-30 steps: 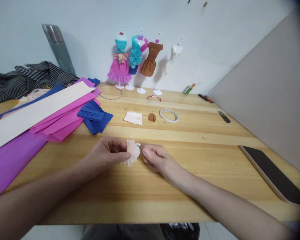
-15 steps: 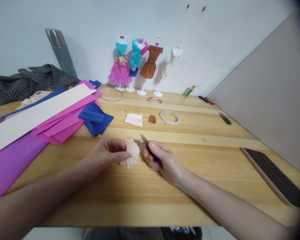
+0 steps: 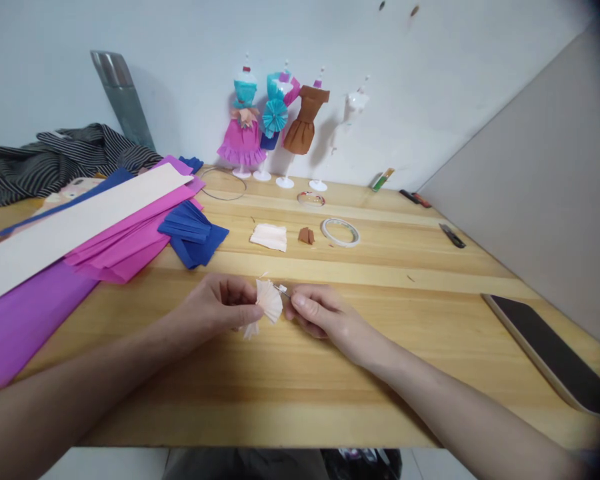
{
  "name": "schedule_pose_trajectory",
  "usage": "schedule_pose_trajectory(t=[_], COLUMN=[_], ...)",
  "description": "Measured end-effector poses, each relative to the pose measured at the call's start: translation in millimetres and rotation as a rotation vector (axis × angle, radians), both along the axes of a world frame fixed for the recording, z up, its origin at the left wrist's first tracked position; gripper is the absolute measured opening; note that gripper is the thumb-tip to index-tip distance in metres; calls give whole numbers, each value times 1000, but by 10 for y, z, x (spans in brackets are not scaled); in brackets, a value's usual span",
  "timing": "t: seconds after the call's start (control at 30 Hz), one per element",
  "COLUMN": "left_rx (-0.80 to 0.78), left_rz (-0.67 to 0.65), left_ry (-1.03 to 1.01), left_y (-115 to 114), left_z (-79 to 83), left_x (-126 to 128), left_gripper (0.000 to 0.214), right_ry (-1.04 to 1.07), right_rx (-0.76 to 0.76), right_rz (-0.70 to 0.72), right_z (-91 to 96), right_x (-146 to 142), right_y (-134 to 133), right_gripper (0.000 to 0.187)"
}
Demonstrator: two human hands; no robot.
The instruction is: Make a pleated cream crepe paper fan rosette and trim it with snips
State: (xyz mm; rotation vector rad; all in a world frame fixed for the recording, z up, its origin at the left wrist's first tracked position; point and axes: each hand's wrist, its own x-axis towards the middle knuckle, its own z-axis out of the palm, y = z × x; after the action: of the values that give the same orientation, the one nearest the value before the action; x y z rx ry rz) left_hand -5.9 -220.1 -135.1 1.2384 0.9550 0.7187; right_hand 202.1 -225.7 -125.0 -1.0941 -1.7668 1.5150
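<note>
A pale peach pleated crepe-paper rosette (image 3: 271,299) is pinched between the thumb and fingers of my left hand (image 3: 229,303). Its folds fan out to the right, and a loose strip hangs below my fingertips. My right hand (image 3: 317,310) is closed around small pointed snips (image 3: 284,292). Their thin tip points left at the rosette's right edge, and my fingers hide most of the dark handle. A tiny white scrap shows at the tip. Whether the blades touch the paper I cannot tell.
Behind my hands lie a cream paper piece (image 3: 269,237), a brown scrap (image 3: 307,235) and a tape roll (image 3: 341,233). Blue pleated paper (image 3: 193,233) and a pile of crepe sheets (image 3: 80,220) are at left. Dressed mini mannequins (image 3: 306,120) line the wall; a phone (image 3: 550,353) lies right.
The snips have moved from pointing up-left, apart from the rosette, to the rosette's edge. The rosette has turned in my left fingers, and a strip now hangs down from it.
</note>
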Motion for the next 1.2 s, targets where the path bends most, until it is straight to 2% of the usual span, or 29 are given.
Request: schedule_pose_trajectory(t=[0.17,0.3,1.2], left_rx=[-1,14,-32], left_rz=[15,9,36], left_ry=[-13,16,99], left_y=[-20,-24,-40], left_z=[69,51,114], left_x=[11,10,23], left_gripper=[19,18,15], right_ry=[-76,-75,-118], right_rx=[59,72,78], right_rz=[27,36,63], right_z=[18,15,81], right_x=[12,13,39], right_y=[4,-3,1], right_gripper=[51,50,50])
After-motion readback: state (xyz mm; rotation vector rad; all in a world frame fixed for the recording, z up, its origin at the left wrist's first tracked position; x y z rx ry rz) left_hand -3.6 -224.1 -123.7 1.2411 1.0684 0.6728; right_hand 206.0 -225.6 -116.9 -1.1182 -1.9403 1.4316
